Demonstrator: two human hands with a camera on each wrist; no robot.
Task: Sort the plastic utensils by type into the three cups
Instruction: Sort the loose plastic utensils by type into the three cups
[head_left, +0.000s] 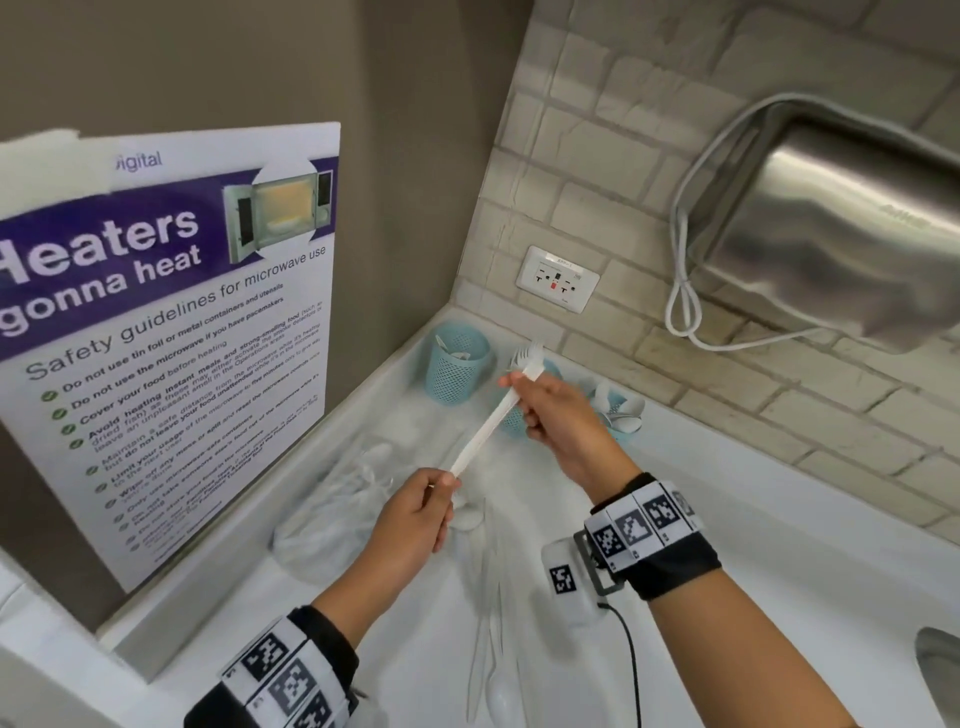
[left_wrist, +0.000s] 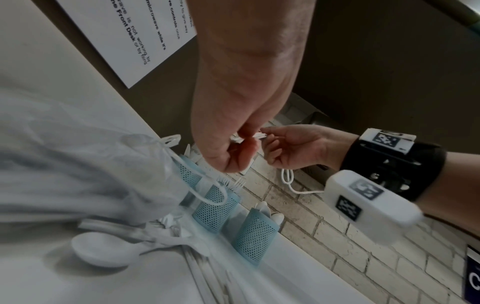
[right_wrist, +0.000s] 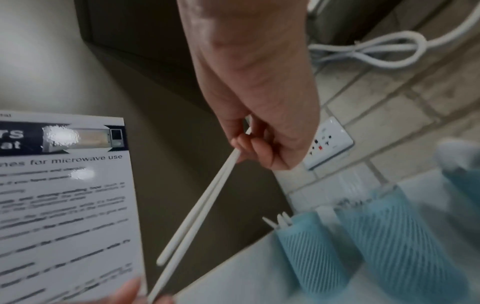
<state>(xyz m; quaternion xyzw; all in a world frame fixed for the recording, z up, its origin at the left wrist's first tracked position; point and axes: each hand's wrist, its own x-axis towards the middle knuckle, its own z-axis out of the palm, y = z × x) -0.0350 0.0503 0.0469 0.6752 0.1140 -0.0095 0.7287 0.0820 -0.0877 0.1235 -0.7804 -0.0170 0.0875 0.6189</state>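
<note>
Two white plastic forks (head_left: 488, 426) hang slanted above the counter, tines up. My right hand (head_left: 519, 384) grips both just below the tines. My left hand (head_left: 449, 480) pinches the lower handle end of one. In the right wrist view the two fork handles (right_wrist: 197, 209) splay apart below my right hand (right_wrist: 246, 144), and the shorter-looking one ends free. Three blue mesh cups stand at the back wall: the left cup (head_left: 457, 369) holds knives, the middle cup (left_wrist: 215, 209) forks, the right cup (head_left: 621, 413) spoons. Loose utensils (head_left: 488, 649) lie on the counter.
A clear plastic bag (head_left: 337, 499) lies left of my hands on the white counter (head_left: 753, 493). A microwave safety poster (head_left: 171, 332) leans on the left wall. A wall outlet (head_left: 558, 278), a steel wall unit (head_left: 841, 228) with a looped cable (head_left: 685, 306), and a sink edge (head_left: 940, 670) are on the right.
</note>
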